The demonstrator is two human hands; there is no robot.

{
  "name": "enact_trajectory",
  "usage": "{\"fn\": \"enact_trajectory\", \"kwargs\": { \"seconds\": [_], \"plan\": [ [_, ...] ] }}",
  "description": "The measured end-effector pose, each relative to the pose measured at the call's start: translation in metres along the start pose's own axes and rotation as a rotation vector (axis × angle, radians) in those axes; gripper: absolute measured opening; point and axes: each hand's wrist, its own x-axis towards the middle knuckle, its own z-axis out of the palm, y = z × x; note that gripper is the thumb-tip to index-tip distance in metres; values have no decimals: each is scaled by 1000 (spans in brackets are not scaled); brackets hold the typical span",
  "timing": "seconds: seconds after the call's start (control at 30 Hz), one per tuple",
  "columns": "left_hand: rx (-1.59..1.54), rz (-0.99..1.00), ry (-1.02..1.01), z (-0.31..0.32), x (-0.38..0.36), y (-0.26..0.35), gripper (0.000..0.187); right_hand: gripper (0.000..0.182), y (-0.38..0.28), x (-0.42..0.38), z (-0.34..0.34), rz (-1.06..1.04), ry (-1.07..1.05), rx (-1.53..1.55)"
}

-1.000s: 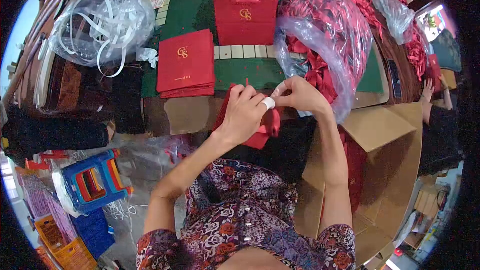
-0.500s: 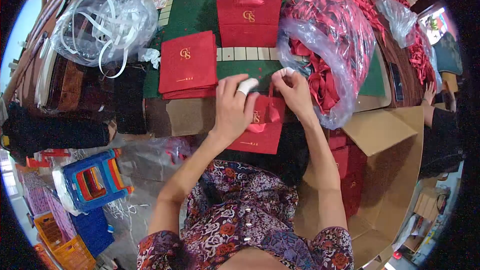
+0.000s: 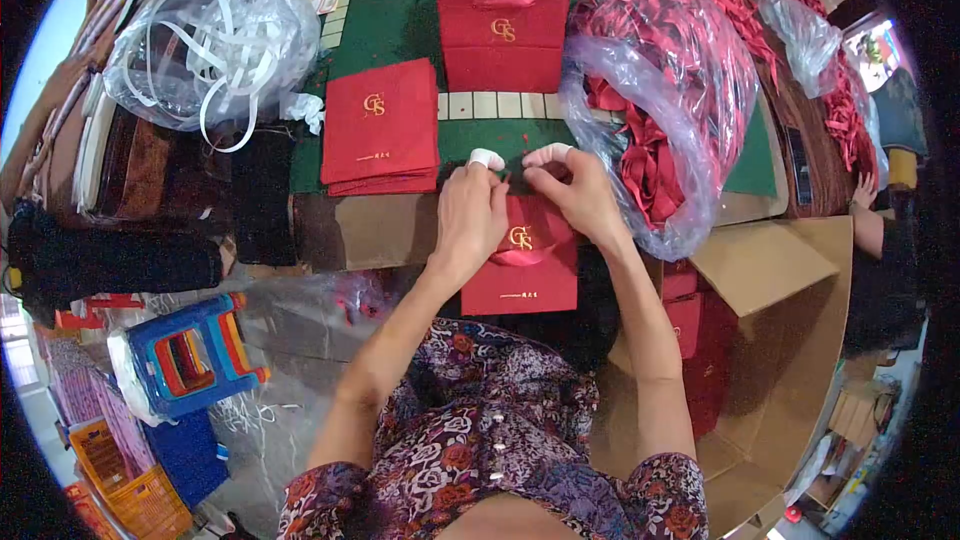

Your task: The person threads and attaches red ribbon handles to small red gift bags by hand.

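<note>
Left forearm [image 3: 405,322] and right forearm [image 3: 645,310] extend forward, slanting inward. Left hand [image 3: 470,208] back up, fingers curled, one fingertip [image 3: 486,158] white-wrapped; right hand [image 3: 582,198] curled, white-wrapped finger [image 3: 550,153] beside thumb [image 3: 544,180]. Hands close, not touching, can't tell if either pinches anything

We see even light on the fingers [image 3: 548,183], glare on the plastic bag [image 3: 690,60] to their right, washed-out brightness far to their left, and fisheye bending toward grainy black corners.

Ribbon sack [image 3: 690,90] crowds right hand [image 3: 585,198] — green mat [image 3: 485,136] open ahead, bag stack [image 3: 380,125] left, upright bag [image 3: 502,48] beyond.
</note>
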Motion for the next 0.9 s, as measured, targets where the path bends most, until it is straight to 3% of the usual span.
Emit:
{"fn": "enact_trajectory", "kwargs": {
  "seconds": [0.07, 0.17, 0.23, 0.43, 0.77, 0.83, 0.9],
  "plan": [
    [-318, -101, 85, 1, -2, 5, 20, 19, -1, 1, 1, 0, -27, -58],
    [-360, -103, 140, 0, 0, 8, 22, 20, 2, -1, 0, -33, -2, 51],
    [-357, -77, 148, 2, 0, 7, 22, 20, 1, 0, -1, -168, -43, 30],
    [-330, -13, 145, -4, 4, 10, 22, 16, -4, -3, -2, -35, -59, 236],
    [-425, 33, 75, -8, 6, 8, 20, 14, -4, -5, -9, -61, -67, 158],
    [-390, 97, 124, -20, 3, 10, 32, 12, -15, -8, -20, -16, 21, 221],
    [-540, 7, 112, -17, -3, 1, 46, 10, -21, -8, -31, -41, 82, 285]
  ]
}}
